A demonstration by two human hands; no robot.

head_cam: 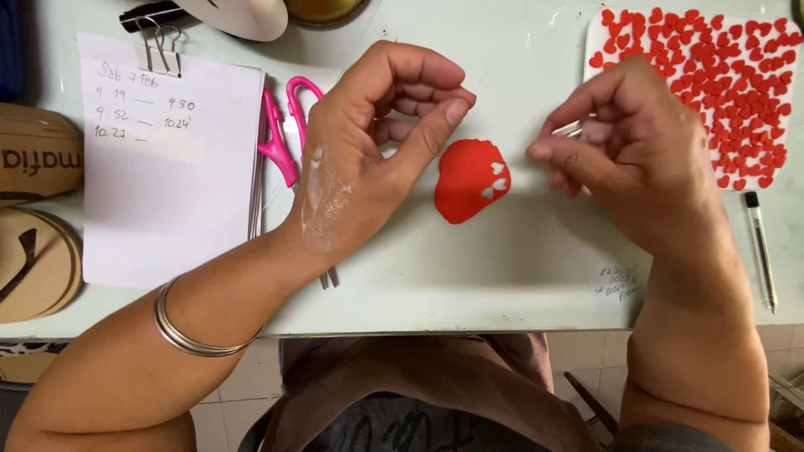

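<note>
Left hand: the left hand (377, 142) is hovering just left of the flat red clay sheet (471, 180), fingers curled, thumb stretched out, gripping nothing.
Right hand: the right hand (624, 138) is pinching a small silvery metal cutter (572, 128) just right of the sheet.
Clay sheet: lying between the hands on the pale green table (502, 268), showing heart-shaped holes.
Far right: small red clay hearts (720, 75) are crowding a white tray (596, 29).
Left: pink-handled scissors (280, 134) are lying beside a clipped white paper pad (167, 159).

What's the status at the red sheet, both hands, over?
Left hand curled, empty, beside the red sheet. Right hand pinching a small metal tool, grip shut. Three heart holes cut. Pink scissors lie clear of the sheet.
</note>
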